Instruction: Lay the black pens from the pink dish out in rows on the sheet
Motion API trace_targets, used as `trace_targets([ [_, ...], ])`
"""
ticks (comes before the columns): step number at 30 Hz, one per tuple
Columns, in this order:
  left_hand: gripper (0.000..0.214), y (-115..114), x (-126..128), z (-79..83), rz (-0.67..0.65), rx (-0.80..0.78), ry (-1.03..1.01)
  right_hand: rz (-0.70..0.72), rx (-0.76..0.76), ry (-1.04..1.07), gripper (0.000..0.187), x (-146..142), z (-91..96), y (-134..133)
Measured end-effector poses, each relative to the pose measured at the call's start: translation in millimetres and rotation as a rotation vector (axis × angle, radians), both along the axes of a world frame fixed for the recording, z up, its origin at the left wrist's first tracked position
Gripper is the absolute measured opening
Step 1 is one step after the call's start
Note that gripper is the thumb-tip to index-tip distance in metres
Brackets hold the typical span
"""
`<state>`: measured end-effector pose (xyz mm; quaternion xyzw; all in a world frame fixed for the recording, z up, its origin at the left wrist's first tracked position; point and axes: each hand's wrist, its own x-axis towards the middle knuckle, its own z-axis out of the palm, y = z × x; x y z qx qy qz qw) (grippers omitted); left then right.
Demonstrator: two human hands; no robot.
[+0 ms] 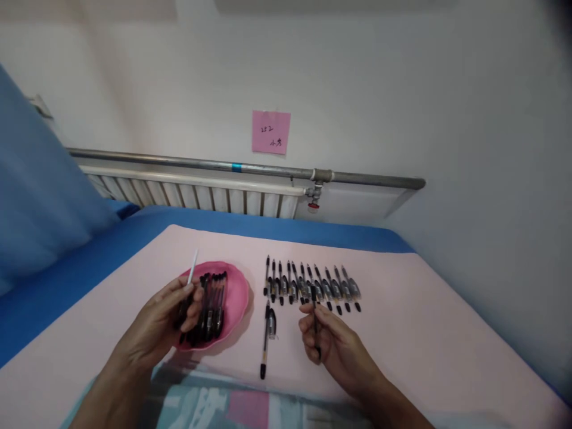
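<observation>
My left hand (156, 325) is closed over the left side of a pink scalloped bowl (239, 310). A slim white stick (193, 266) points up from between its thumb and fingers; something dark sits in the same grip, partly hidden. Several black pens (209, 316) lie in the bowl. My right hand (328, 342) pinches a black pen (315, 319) held nearly upright. Beyond it, several uncapped pens (288, 280) lie side by side with their black caps next to them. Between my hands, one more pen (264, 345) lies on the cloth beside its cap (272, 322).
The pink cloth (424, 333) covers a blue surface (366, 233). At the back are a radiator (214, 193), a metal pipe (187, 162) and a red-handled valve (313, 205). A pink note (270, 132) is on the wall. A blue curtain (40, 196) hangs at left.
</observation>
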<state>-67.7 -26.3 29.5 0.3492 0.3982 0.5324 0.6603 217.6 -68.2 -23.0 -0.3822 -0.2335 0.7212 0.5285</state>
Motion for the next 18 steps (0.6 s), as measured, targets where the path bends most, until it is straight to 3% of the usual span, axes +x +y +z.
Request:
trace_targets([
  [3, 0.01, 3, -7, -0.5, 0.082, 0.007, -0.038, 0.008, -0.017, -0.034, 0.024, -2, 0.1, 1],
  [9, 0.021, -7, 18, -1.7, -0.126, -0.123, -0.08, 0.036, -0.05, -0.122, 0.027, -6, -3.3, 2],
  [18, 0.015, -1, 15, -3.7, -0.101, -0.212, -0.276, 0.059, -0.057, -0.169, 0.028, -9, 0.9, -1],
])
